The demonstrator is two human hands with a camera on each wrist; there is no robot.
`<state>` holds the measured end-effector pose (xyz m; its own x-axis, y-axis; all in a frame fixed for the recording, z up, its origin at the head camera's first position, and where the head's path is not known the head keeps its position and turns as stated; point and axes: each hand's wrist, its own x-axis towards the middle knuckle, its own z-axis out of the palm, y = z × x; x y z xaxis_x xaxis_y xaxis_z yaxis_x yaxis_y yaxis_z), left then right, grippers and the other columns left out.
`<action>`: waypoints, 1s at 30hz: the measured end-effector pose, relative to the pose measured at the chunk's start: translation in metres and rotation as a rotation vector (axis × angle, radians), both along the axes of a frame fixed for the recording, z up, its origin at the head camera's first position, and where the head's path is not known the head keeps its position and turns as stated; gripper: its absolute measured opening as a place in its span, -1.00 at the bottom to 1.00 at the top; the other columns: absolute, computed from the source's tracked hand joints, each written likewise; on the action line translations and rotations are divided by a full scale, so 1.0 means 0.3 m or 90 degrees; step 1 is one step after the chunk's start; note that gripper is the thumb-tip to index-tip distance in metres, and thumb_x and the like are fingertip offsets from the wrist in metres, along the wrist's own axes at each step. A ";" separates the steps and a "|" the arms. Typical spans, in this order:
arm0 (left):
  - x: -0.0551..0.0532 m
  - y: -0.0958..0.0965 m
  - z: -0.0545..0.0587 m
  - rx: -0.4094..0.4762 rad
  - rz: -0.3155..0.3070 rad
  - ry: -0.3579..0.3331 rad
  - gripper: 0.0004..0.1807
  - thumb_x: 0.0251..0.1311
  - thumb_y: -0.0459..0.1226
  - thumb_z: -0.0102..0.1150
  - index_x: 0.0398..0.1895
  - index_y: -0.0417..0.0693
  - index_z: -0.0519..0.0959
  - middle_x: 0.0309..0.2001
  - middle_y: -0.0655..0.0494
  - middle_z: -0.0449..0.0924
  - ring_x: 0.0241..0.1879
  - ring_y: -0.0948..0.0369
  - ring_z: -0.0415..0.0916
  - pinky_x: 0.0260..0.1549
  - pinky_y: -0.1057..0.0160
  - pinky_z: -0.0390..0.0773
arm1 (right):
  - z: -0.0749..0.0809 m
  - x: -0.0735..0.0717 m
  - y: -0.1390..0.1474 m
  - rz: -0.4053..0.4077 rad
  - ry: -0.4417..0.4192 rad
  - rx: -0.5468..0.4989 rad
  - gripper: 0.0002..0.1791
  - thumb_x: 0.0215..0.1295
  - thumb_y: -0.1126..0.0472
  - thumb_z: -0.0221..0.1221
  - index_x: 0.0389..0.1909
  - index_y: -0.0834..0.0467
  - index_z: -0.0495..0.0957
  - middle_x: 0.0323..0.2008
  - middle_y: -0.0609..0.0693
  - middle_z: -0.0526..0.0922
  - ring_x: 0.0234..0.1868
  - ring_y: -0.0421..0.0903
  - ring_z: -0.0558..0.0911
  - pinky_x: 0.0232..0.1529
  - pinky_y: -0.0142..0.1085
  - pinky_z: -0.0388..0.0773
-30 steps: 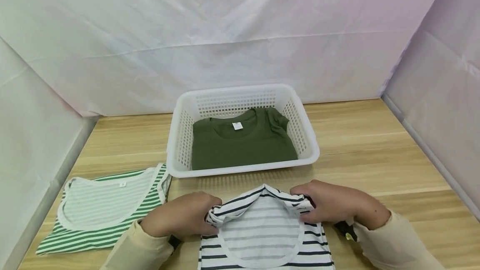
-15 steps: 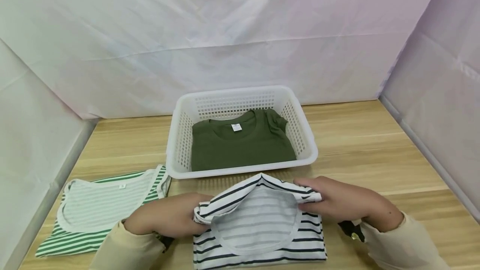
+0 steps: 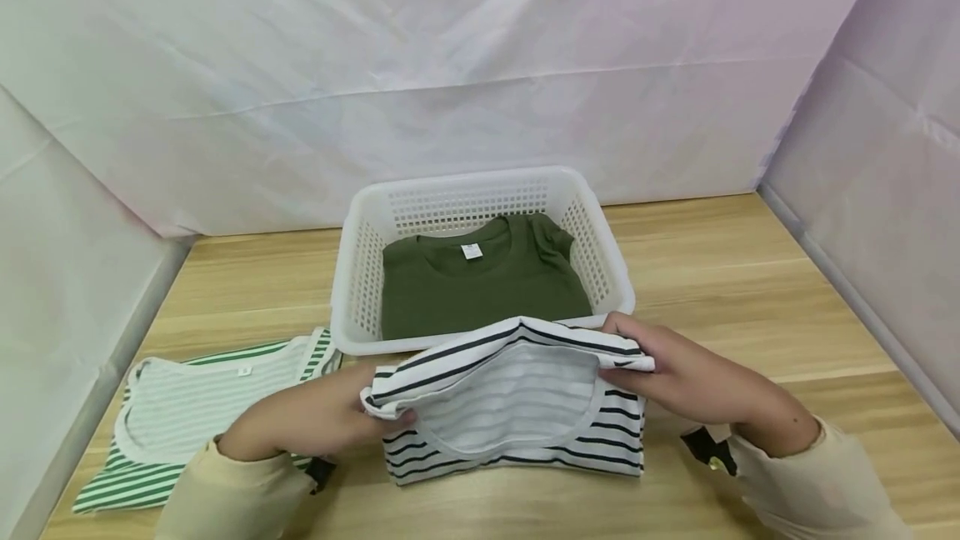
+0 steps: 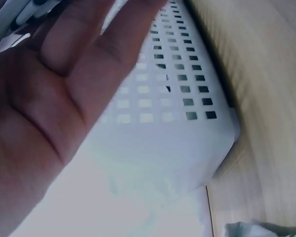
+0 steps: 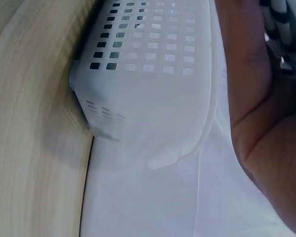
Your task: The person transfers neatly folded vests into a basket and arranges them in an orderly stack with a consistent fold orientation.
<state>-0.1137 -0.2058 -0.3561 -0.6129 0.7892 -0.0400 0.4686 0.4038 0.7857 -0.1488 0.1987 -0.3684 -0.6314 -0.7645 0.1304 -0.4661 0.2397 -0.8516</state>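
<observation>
In the head view a folded white shirt with black stripes (image 3: 517,444) is held up in front of the basket, its wide neckline facing me. My left hand (image 3: 322,411) grips its upper left corner, the thumb on the near side. At the upper right corner my right hand (image 3: 678,369) pinches the cloth, with fingers behind it. The shirt's top edge overlaps the near rim of a white plastic basket (image 3: 347,273). Inside that basket lies a folded dark green shirt (image 3: 480,298) with a white neck label. Both wrist views show the basket's perforated wall (image 4: 163,138) close by each hand.
A folded green-and-white striped shirt (image 3: 202,407) lies on the wooden table (image 3: 750,298) at the left, by the basket's near left corner. White cloth walls (image 3: 480,48) enclose the table at the back and both sides.
Both hands have raised the black-striped shirt and carried it forward toward the basket. Its lower edge has come fully into view. The basket and the other shirts keep their places.
</observation>
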 end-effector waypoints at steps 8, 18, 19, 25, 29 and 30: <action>-0.004 -0.037 0.031 0.037 0.145 -0.051 -0.55 0.43 -0.18 0.13 0.36 0.18 0.44 0.25 0.26 0.56 0.21 0.36 0.48 0.18 0.35 0.49 | 0.041 -0.009 -0.021 -0.107 0.021 -0.050 -0.76 0.40 0.41 0.15 -0.09 0.07 0.36 -0.37 -0.03 0.38 -0.36 -0.20 0.44 -0.43 -0.32 0.51; -0.103 -0.031 0.132 0.159 0.282 -0.167 -0.50 0.49 -0.23 0.03 0.41 -0.08 0.22 -0.04 -0.27 0.65 -0.31 -0.03 0.74 -0.48 -0.03 0.70 | 0.173 -0.135 -0.063 -0.230 -0.119 -0.046 -0.59 0.51 0.19 0.09 0.27 0.16 0.25 -0.10 0.25 0.62 -0.22 -0.09 0.72 -0.29 -0.12 0.72; -0.119 -0.029 0.140 0.153 0.302 -0.156 -0.50 0.49 -0.20 0.03 0.40 -0.09 0.22 -0.06 -0.26 0.65 -0.32 -0.03 0.74 -0.48 -0.03 0.71 | 0.185 -0.155 -0.068 -0.241 -0.123 -0.031 -0.57 0.51 0.14 0.09 0.28 0.14 0.25 -0.11 0.24 0.64 -0.25 -0.11 0.70 -0.30 -0.14 0.71; -0.233 -0.036 0.187 0.092 0.371 -0.087 -0.49 0.50 -0.08 0.00 0.36 -0.13 0.21 -0.12 -0.26 0.66 -0.36 0.05 0.73 -0.45 0.02 0.71 | 0.231 -0.293 -0.106 -0.253 -0.111 0.037 -0.54 0.53 0.04 0.06 0.31 0.09 0.23 -0.22 0.18 0.63 -0.48 -0.12 0.56 -0.45 -0.14 0.60; -0.296 -0.061 0.204 0.015 0.414 -0.056 -0.48 0.51 -0.06 -0.03 0.38 -0.08 0.18 -0.09 -0.24 0.62 -0.32 0.08 0.69 -0.43 0.06 0.70 | 0.231 -0.379 -0.165 -0.248 -0.112 0.061 -0.57 0.54 0.07 0.03 0.31 0.07 0.21 -0.24 0.19 0.61 -0.50 -0.04 0.61 -0.49 -0.08 0.63; -0.309 -0.068 0.204 -0.005 0.427 -0.054 -0.47 0.52 -0.05 -0.04 0.39 -0.05 0.16 -0.08 -0.22 0.60 -0.31 0.08 0.68 -0.42 0.07 0.69 | 0.228 -0.398 -0.182 -0.247 -0.113 0.067 -0.57 0.55 0.08 0.02 0.31 0.07 0.20 -0.21 0.19 0.63 -0.47 -0.01 0.65 -0.48 -0.05 0.65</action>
<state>-0.2063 -0.2263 -0.2948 -0.9643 0.2391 -0.1139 0.0515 0.5911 0.8049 -0.2682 0.1441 -0.2999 -0.8797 -0.4700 -0.0727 -0.1727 0.4583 -0.8719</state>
